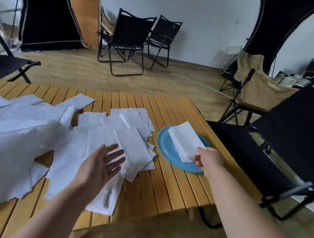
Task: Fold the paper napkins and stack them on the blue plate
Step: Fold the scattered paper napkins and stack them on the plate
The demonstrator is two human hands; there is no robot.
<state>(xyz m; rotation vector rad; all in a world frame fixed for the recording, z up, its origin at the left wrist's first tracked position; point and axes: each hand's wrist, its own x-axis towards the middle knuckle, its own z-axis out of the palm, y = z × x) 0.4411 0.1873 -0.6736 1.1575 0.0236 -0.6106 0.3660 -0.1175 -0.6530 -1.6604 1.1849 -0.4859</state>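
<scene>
Napkins, folded: small white stack [184, 141] on blue plate [164, 144], toward right end of bench; long axis slanted from far-left to near-right, near corner overhanging toward right hand.
Right hand [209, 159]: fingers and thumb pinched on near corner of top folded napkin; napkin resting on stack, not yet let go.
Left hand [102, 163]: spread, palm up and tilted inward, fingers relaxed, empty; hovering over loose pile, contact not discernible.
Napkins, unfolded: loose white pile [111, 139] overlapping across middle and left of bench, just beside plate's left rim, some sheets half-folded or creased.
Key relation: pile directly under left hand, plate directly ahead of right hand; left hand nearer next sheet, right nearer stack.
Step, judged: placing one folded napkin; many sheets left, task early.
Next, judged: release at plate, then draw top sheet from pile toward near edge.
Risk, judged: stack skewed on plate, prone to slide.
Bench [175, 179]: slatted yellow wood, gaps between slats.
Room: wood floor, white wall, black folding chairs [126, 38] behind and at right.
</scene>
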